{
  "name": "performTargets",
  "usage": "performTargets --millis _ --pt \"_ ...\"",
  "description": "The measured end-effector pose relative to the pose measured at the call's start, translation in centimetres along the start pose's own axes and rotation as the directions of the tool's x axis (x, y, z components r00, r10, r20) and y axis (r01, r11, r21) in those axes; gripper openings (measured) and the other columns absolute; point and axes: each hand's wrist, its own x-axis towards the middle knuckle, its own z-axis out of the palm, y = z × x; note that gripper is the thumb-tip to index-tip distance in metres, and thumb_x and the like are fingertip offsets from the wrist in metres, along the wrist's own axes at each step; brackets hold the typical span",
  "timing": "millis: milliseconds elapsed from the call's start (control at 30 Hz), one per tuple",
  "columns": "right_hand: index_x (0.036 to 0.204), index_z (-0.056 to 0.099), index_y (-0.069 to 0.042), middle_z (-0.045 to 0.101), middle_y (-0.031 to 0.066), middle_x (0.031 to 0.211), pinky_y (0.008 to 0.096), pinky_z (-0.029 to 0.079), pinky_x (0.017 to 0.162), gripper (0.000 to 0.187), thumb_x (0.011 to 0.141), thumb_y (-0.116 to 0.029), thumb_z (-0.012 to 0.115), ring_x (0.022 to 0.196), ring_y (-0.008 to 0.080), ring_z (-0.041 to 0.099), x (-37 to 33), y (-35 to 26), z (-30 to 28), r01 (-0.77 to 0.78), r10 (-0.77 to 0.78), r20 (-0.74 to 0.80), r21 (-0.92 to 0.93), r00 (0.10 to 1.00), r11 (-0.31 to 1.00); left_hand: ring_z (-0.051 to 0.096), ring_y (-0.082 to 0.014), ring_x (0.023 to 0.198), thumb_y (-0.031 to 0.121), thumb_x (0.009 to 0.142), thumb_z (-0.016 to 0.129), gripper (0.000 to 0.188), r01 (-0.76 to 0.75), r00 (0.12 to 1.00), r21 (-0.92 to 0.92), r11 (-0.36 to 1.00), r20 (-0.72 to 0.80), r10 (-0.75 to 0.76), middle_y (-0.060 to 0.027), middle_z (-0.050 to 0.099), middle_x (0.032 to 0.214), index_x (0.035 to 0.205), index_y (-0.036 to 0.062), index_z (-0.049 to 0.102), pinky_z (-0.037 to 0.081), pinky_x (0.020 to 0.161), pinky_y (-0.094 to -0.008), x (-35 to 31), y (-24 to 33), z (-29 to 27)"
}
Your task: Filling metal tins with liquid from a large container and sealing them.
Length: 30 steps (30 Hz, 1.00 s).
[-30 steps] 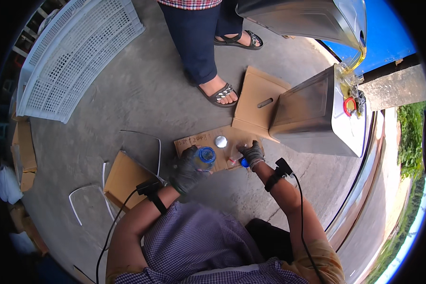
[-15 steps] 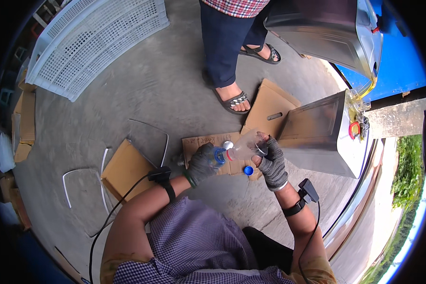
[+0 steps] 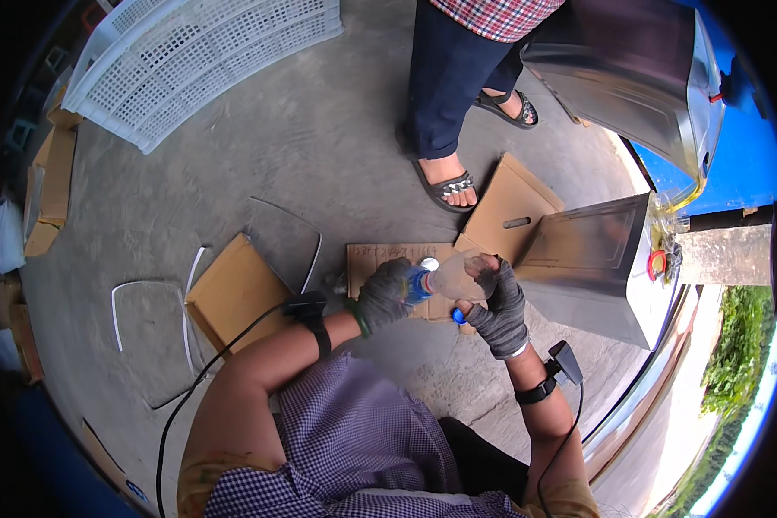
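My left hand (image 3: 383,292), in a grey fingerless-style glove, is closed around a clear plastic bottle (image 3: 419,285) with a blue label or band. Its far part is hidden by the hand. My right hand (image 3: 499,312), gloved too, grips the wide end of a cloudy, cone-shaped plastic piece (image 3: 455,274), like a cut-off bottle top. The narrow end of this piece meets the bottle; whether it sits inside the mouth, I cannot tell. Below them, a blue cap (image 3: 459,317) lies near the edge of a flat cardboard sheet (image 3: 367,255). A small white round thing (image 3: 429,263) shows just behind the bottle.
At right, oil runs from a tilted metal tin (image 3: 617,82) into a standing tin (image 3: 587,268). A person in dark trousers (image 3: 445,82) stands ahead. An open cardboard box (image 3: 242,289), white strips (image 3: 114,315) and a white plastic crate (image 3: 207,65) occupy the left.
The cone-shaped piece and the bottle have come closer together, hiding the red ring at the piece's neck. The whole view has shifted, so surroundings appear further right.
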Motion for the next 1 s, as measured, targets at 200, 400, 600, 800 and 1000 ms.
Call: performTargets --millis 200,400,600,800,1000 --pt "0.117 0.04 -0.001 0.054 0.0139 0.107 0.0339 0.045 0.084 0.067 0.061 -0.009 0.076 0.097 0.0247 0.057 0.8 -1.6 0.0 0.097 -0.084 0.072 -0.212 0.994 0.972 0.054 -0.0331 0.085 0.014 0.061 0.071 0.042 0.039 0.999 -0.039 0.998 0.017 -0.038 -0.0148 0.054 0.088 0.095 0.0058 0.049 0.043 0.072 -0.0389 0.3 1.3 -0.7" --pt "0.111 0.043 0.0 0.054 0.0164 0.101 0.0346 0.047 0.078 0.063 0.06 -0.011 0.076 0.09 0.0289 0.058 1.1 -2.2 0.2 0.159 -0.124 0.118 -0.356 0.985 0.921 0.054 -0.033 0.084 0.013 0.06 0.071 0.041 0.05 0.999 -0.074 0.996 0.021 -0.048 -0.015 0.054 0.088 0.094 0.0061 0.048 0.043 0.072 -0.039 0.2 0.6 -0.3" --pt "0.106 0.044 0.001 0.053 0.0179 0.096 0.0359 0.047 0.073 0.058 0.059 -0.012 0.076 0.085 0.0324 0.056 1.3 -3.1 1.3 0.265 -0.221 0.146 -0.482 0.964 0.835 0.054 -0.031 0.085 0.016 0.058 0.073 0.047 0.04 0.999 -0.045 0.998 0.03 -0.039 -0.0137 0.054 0.091 0.097 0.0055 0.048 0.043 0.073 -0.0383 -0.4 -0.3 0.0" --pt "0.104 0.045 0.004 0.051 0.0195 0.097 0.0372 0.045 0.074 0.057 0.059 -0.013 0.076 0.086 0.034 0.053 0.5 -3.8 2.1 0.251 -0.177 0.191 -0.505 0.965 0.826 0.055 -0.0265 0.089 0.025 0.058 0.077 0.059 -0.164 0.979 -0.041 0.986 -0.133 0.157 -0.0122 0.054 0.097 0.104 0.0035 0.049 0.044 0.075 -0.0358 0.1 5.2 -2.8" --pt "0.106 0.044 0.0 0.05 0.0167 0.099 0.0359 0.045 0.077 0.063 0.057 -0.02 0.079 0.089 0.0319 0.054 0.3 -5.0 3.2 0.267 -0.157 0.254 -0.491 0.955 0.829 0.054 -0.0287 0.086 0.033 0.051 0.079 0.057 -0.092 0.995 -0.095 0.991 -0.051 0.087 -0.0115 0.054 0.09 0.095 0.0065 0.053 0.043 0.074 -0.0372 -0.2 5.3 -2.5"
